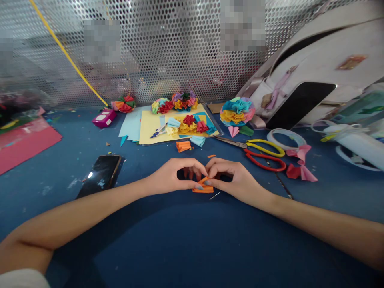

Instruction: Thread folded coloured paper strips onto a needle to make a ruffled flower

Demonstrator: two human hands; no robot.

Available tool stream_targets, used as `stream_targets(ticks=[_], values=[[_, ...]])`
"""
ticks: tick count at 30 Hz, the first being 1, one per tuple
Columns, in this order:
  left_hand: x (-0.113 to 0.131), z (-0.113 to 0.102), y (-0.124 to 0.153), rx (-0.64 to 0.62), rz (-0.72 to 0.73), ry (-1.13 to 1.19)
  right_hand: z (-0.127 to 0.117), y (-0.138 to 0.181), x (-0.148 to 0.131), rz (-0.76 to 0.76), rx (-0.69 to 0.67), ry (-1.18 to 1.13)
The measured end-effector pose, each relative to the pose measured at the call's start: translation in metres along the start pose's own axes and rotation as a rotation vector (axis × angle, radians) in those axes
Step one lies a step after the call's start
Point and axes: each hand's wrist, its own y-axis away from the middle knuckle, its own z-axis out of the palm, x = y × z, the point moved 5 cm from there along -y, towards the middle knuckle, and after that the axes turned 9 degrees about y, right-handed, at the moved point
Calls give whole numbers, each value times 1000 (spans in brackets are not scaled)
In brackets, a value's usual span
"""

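Fingertips of both your hands clench a pleated orange paper between thumbs and bent fingers, a pinch that appears to press its folds together. The paper sits at the center of your reach, low over the blue table, though you cannot tell whether it touches. Your left hand and right hand meet with arched knuckles, leaving a small gap on each side, as your forearms angle in from both sides. A thin pin lies just beside the paper. Yellow-handled scissors and red-handled scissors rest near your right hand, apparently kept within easy reach. Ahead, an orange strip lies near yellow card bearing paper ruffles, while a phone sits to your left.
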Motion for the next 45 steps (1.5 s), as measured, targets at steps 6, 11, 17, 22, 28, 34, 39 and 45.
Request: stream_targets(ticks=[6,11,17,22,28,34,39,45], values=[[-5,8,0,89,-65,140,3,1,-4,-61,-29,24],[0,8,1,145,-20,83,3,1,-3,-45,-35,-3],[7,7,3,98,32,-36,2,1,-4,-48,-38,-15],[4,11,3,109,-8,-23,3,0,-4,-42,-35,-15],[-3,10,2,145,-93,71,3,1,-7,-72,-36,18],[0,3,2,183,-123,99,3,2,-7,-60,-40,31],[1,2,4,228,-122,69,4,2,-6,-53,-40,22],[-5,0,5,293,-171,138,3,1,-6,-35,-30,36]])
